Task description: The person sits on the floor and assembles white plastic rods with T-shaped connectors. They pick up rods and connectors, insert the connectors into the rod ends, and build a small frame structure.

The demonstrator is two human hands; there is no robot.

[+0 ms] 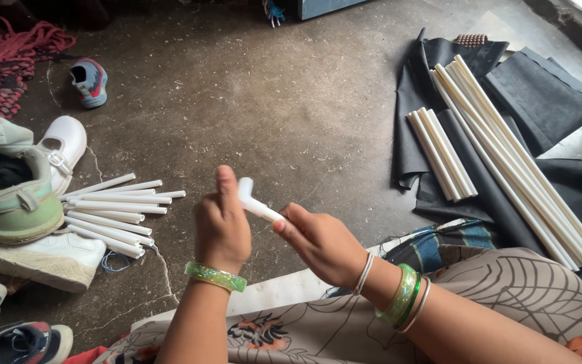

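My left hand [221, 226] and my right hand [321, 243] meet over the concrete floor, both gripping a small white plastic connector piece [253, 201] with a short tube end pointing up-left. My left thumb presses its upper end; my right fingers pinch its lower end. Green bangles sit on both wrists. A pile of short white tubes [114, 212] lies on the floor to the left of my left hand. Long white tubes [516, 158] and a shorter bundle [441, 154] rest on black fabric [547, 94] to the right.
Several shoes crowd the left edge, among them a white sneaker [42, 256], a pale green one [11, 189] and a small white shoe [62, 145]. A red rope heap [11, 57] lies at top left. Patterned cloth [506, 283] covers my lap.
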